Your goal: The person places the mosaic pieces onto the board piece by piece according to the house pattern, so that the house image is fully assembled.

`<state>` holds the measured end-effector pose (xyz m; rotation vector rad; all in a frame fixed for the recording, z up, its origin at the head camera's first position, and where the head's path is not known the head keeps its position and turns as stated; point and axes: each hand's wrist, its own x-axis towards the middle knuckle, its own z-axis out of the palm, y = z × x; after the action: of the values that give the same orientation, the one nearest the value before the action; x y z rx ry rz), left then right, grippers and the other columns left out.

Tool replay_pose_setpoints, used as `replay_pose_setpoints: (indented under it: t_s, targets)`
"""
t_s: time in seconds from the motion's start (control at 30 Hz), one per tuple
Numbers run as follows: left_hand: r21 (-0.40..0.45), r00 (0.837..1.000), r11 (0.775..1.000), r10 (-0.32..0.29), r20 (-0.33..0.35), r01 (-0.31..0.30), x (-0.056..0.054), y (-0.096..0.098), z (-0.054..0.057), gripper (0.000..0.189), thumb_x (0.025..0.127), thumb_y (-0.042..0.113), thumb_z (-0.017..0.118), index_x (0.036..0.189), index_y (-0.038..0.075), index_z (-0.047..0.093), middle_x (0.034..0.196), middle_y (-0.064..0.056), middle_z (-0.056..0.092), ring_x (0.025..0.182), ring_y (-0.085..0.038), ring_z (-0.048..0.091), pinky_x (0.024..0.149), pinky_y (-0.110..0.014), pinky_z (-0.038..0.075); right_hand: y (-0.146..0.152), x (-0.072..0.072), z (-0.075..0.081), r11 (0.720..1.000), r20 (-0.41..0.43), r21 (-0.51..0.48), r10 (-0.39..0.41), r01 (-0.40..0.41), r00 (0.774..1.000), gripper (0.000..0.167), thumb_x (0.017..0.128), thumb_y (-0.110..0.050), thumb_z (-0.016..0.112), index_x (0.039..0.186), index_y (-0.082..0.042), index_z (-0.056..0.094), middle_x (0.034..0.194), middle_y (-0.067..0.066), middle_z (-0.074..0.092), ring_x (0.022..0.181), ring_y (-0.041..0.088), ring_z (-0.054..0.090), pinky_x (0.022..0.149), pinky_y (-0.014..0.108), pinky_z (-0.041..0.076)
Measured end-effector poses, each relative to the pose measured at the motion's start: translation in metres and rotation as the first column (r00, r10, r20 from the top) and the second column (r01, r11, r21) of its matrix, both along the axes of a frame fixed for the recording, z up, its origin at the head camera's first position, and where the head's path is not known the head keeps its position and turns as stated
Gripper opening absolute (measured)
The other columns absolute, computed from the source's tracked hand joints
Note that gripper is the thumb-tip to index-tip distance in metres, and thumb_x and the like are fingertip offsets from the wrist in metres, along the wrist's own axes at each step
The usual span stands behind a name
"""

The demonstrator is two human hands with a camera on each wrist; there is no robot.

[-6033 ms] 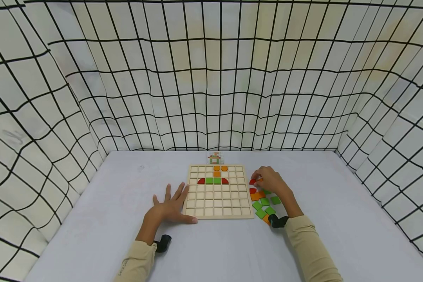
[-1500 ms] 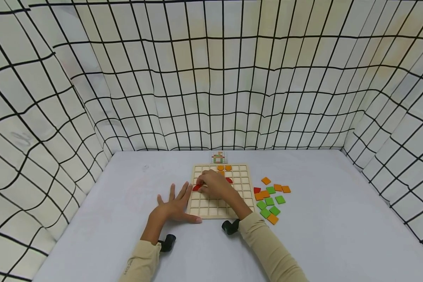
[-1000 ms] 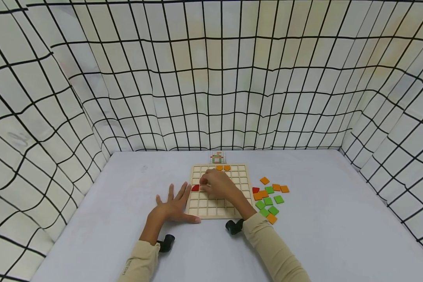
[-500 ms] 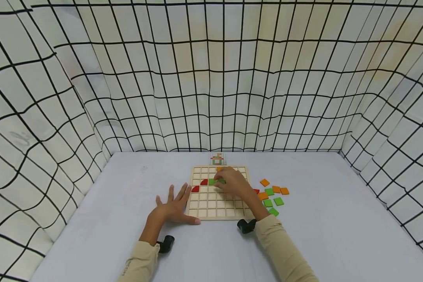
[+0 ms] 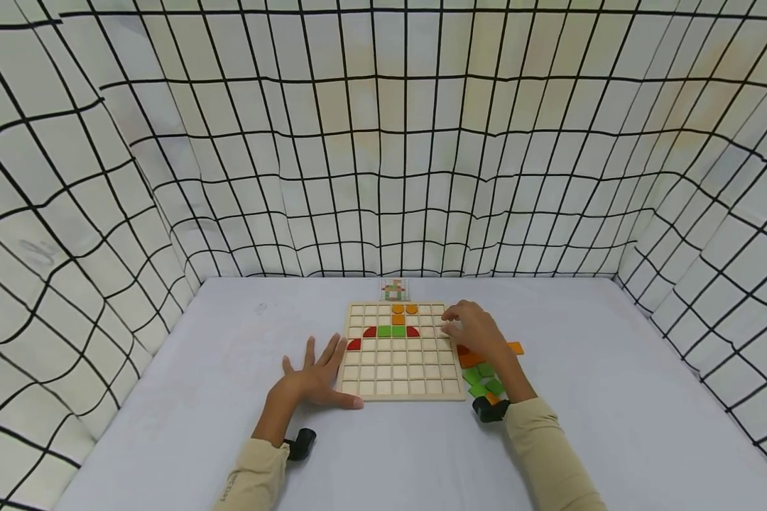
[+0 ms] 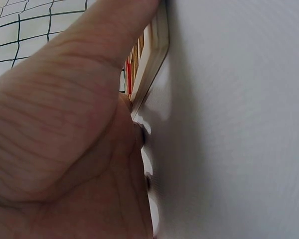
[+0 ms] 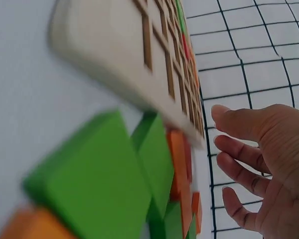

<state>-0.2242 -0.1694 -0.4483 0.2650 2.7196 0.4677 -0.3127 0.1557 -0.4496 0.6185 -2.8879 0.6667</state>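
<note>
A wooden grid board [image 5: 403, 365] lies on the table. Its cells hold two orange round pieces, an orange square [image 5: 398, 320], two green squares [image 5: 391, 331] and three red quarter-circles, one of them [image 5: 354, 345] by the left edge. My left hand [image 5: 313, 380] rests with spread fingers at the board's left side, thumb along the near-left corner. Above the board's right edge is my right hand [image 5: 476, 330], fingers loosely bent and apart; the right wrist view shows nothing between fingers and thumb. Beneath that arm lie loose green tiles [image 7: 94, 179] and orange tiles, partly hidden.
A small picture card [image 5: 394, 289] with a coloured pattern lies just beyond the board's far edge. White walls covered by black netting [image 5: 422, 177] surround the table [image 5: 383, 461] at the back and both sides.
A red quarter-circle has come onto the board's left edge since the oldest frame. My right hand has since moved right across the board to its right edge. My left hand stays put.
</note>
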Motion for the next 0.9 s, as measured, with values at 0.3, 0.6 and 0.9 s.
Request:
replay_pose_setpoints:
  t_s: [0.3, 0.6, 0.9]
  targets:
    - [-0.010, 1.000, 1.000, -0.023, 0.002, 0.023, -0.002, 0.001, -0.001, 0.126, 0.070, 0.074, 0.070, 0.159, 0.016, 0.002, 0.166, -0.006, -0.007, 0.148, -0.045, -0.016, 0.103, -0.081, -0.005, 0.032, 0.003, -0.007, 0.979, 0.041, 0.025, -0.201, 0.200, 0.979, 0.025, 0.090, -0.022, 0.071, 0.109, -0.006, 0.070, 0.103, 0.014, 0.063, 0.094, 0.027, 0.059, 0.075, 0.044, 0.054]
    - [-0.003, 1.000, 1.000, -0.016, 0.003, 0.016, -0.001, 0.000, 0.000, 0.126, 0.070, 0.073, 0.071, 0.159, 0.016, 0.002, 0.166, -0.005, -0.007, 0.148, -0.045, -0.016, 0.103, -0.081, -0.005, 0.050, 0.001, -0.007, 0.964, 0.198, -0.016, -0.256, 0.264, 0.946, 0.022, 0.088, -0.013, 0.070, 0.106, -0.001, 0.067, 0.100, 0.017, 0.063, 0.087, 0.027, 0.059, 0.076, 0.041, 0.052]
    - [0.000, 1.000, 1.000, -0.017, 0.004, 0.017, -0.001, -0.001, -0.001, 0.126, 0.070, 0.073, 0.071, 0.159, 0.016, 0.002, 0.166, -0.005, -0.007, 0.148, -0.045, -0.017, 0.102, -0.081, -0.005, 0.058, 0.000, -0.003, 0.979, 0.241, -0.034, -0.189, 0.203, 0.952, 0.021, 0.086, -0.006, 0.070, 0.105, 0.001, 0.067, 0.102, 0.017, 0.063, 0.092, 0.028, 0.057, 0.086, 0.045, 0.051]
